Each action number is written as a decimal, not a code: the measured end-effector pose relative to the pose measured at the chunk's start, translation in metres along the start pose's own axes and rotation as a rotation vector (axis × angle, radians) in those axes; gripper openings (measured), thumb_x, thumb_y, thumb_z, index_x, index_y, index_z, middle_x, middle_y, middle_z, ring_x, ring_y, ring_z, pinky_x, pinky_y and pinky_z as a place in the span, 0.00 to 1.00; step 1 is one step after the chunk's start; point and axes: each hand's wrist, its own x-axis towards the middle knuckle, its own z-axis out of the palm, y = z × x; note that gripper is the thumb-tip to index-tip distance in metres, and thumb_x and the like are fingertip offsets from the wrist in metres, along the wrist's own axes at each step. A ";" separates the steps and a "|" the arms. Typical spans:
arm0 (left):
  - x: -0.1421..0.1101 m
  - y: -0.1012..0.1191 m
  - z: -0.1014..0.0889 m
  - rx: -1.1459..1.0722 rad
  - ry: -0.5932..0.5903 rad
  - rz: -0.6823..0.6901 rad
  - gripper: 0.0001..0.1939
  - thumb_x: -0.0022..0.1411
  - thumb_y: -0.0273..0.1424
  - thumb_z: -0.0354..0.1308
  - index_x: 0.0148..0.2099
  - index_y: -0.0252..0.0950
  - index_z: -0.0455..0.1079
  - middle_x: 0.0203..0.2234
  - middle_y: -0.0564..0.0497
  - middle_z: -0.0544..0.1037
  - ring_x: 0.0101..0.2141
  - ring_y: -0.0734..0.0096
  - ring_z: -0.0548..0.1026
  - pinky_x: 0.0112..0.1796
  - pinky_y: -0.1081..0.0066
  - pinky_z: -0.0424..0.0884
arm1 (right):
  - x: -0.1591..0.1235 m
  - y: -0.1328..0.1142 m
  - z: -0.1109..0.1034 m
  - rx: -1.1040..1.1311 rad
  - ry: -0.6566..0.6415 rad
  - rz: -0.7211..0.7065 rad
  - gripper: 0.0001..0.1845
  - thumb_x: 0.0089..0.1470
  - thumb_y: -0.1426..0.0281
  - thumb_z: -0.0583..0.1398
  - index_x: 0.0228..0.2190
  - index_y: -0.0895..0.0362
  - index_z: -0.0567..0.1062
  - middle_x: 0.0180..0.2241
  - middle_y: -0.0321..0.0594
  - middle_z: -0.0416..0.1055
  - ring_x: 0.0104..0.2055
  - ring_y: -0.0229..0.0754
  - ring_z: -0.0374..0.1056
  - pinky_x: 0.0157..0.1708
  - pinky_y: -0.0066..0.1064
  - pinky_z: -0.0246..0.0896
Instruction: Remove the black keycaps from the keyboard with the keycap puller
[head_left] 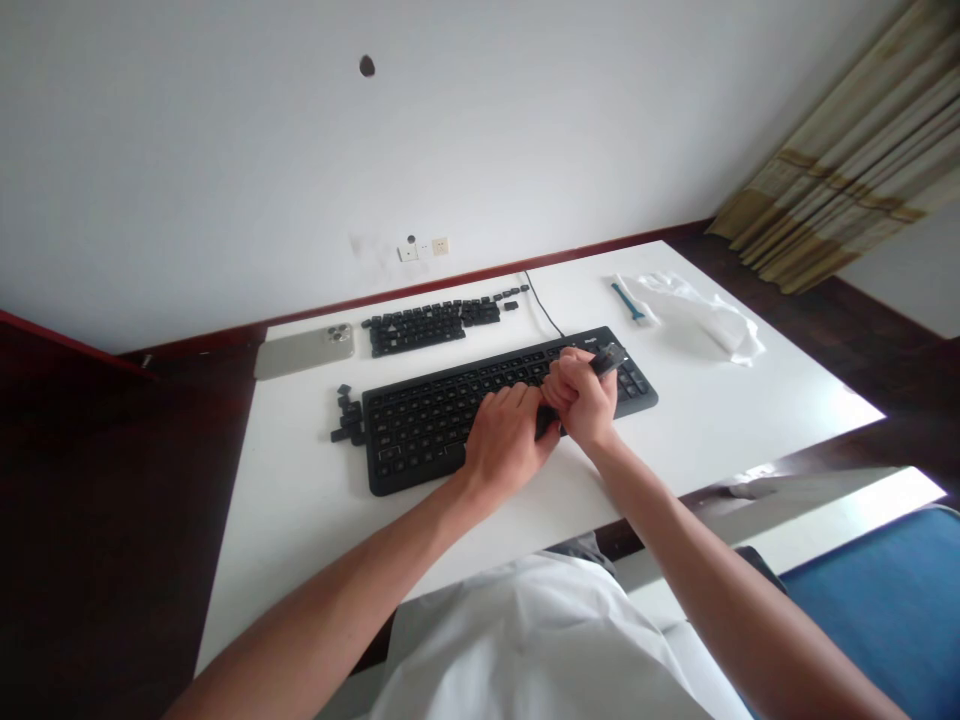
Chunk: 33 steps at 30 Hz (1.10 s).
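Left hand (504,437): fingers curled and pressed together, tips down on the middle rows of the keyboard; any grip on a part impossible to confirm from this view. Right hand (581,395): closed in a fist against the left hand, clamping a small black object (609,358), one end projecting past the knuckles, exact kind indeterminate.

Keyboard (409,440): black, directly beneath both hands, flat on the white surface (300,520). Status: keys seated across most of the visible board; section under the hands hidden.

Loose keycaps: small heap (346,418) just off the keyboard's left end, well left of the left hand; larger block of keycaps (427,325) in rows beyond the keyboard, ahead of the left hand. Exact count not readable.

Farther out: phone (304,350), camera side up, left of the block; cable (541,310) leaving the keyboard's far edge, ahead of the right hand; teal-handled tool (628,300) and crumpled white sheet (694,318), ahead and to the right of the right hand. Beyond all: wall sockets (424,248), far ahead of the left hand.
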 end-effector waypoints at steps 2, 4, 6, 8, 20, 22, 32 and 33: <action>0.000 0.000 0.001 0.032 0.028 0.029 0.13 0.68 0.37 0.63 0.50 0.36 0.71 0.50 0.43 0.78 0.56 0.50 0.73 0.56 0.53 0.69 | -0.002 -0.001 0.000 -0.006 -0.001 -0.021 0.26 0.56 0.66 0.65 0.17 0.53 0.56 0.14 0.25 0.48 0.14 0.28 0.41 0.14 0.27 0.35; 0.000 -0.001 0.003 0.072 0.036 0.080 0.21 0.70 0.38 0.61 0.60 0.33 0.69 0.61 0.40 0.73 0.66 0.49 0.65 0.64 0.52 0.62 | -0.006 -0.001 0.000 -0.055 -0.006 -0.048 0.25 0.56 0.67 0.64 0.16 0.53 0.56 0.14 0.26 0.49 0.14 0.29 0.42 0.15 0.28 0.37; 0.000 -0.001 0.006 0.130 0.003 0.128 0.25 0.73 0.38 0.56 0.66 0.31 0.65 0.67 0.40 0.68 0.70 0.50 0.59 0.68 0.52 0.57 | -0.010 -0.001 0.000 -0.144 -0.023 -0.073 0.25 0.57 0.67 0.64 0.16 0.54 0.57 0.14 0.28 0.51 0.16 0.31 0.45 0.16 0.29 0.40; -0.001 -0.001 0.008 0.194 -0.048 0.163 0.26 0.75 0.36 0.51 0.70 0.30 0.62 0.68 0.40 0.67 0.71 0.50 0.58 0.69 0.51 0.55 | -0.014 0.000 0.001 -0.250 -0.049 -0.097 0.25 0.56 0.66 0.64 0.15 0.54 0.59 0.15 0.30 0.53 0.18 0.32 0.48 0.17 0.29 0.44; -0.002 0.001 0.007 0.280 -0.107 0.167 0.28 0.76 0.35 0.48 0.75 0.35 0.58 0.74 0.44 0.56 0.73 0.52 0.55 0.70 0.51 0.54 | -0.020 -0.005 -0.007 -0.527 -0.131 -0.175 0.25 0.59 0.66 0.62 0.14 0.54 0.62 0.16 0.34 0.57 0.19 0.35 0.51 0.20 0.32 0.47; -0.002 0.001 0.008 0.275 -0.109 0.164 0.28 0.76 0.35 0.49 0.74 0.37 0.59 0.74 0.45 0.56 0.73 0.52 0.54 0.70 0.51 0.54 | -0.021 -0.006 -0.007 -0.553 -0.138 -0.190 0.25 0.59 0.66 0.62 0.14 0.54 0.62 0.16 0.35 0.58 0.19 0.36 0.51 0.20 0.33 0.48; -0.001 0.003 0.006 0.241 -0.055 0.135 0.26 0.78 0.38 0.46 0.71 0.32 0.63 0.72 0.44 0.61 0.72 0.54 0.56 0.71 0.52 0.54 | -0.007 -0.041 0.031 -0.069 -0.112 -0.229 0.27 0.57 0.66 0.63 0.15 0.53 0.55 0.15 0.29 0.46 0.16 0.32 0.42 0.18 0.32 0.36; -0.001 0.003 0.005 0.234 -0.055 0.134 0.26 0.78 0.38 0.46 0.70 0.32 0.64 0.71 0.44 0.63 0.72 0.54 0.57 0.71 0.52 0.54 | -0.004 -0.043 0.035 -0.090 -0.122 -0.215 0.27 0.56 0.66 0.64 0.15 0.53 0.55 0.15 0.29 0.46 0.16 0.32 0.42 0.18 0.32 0.37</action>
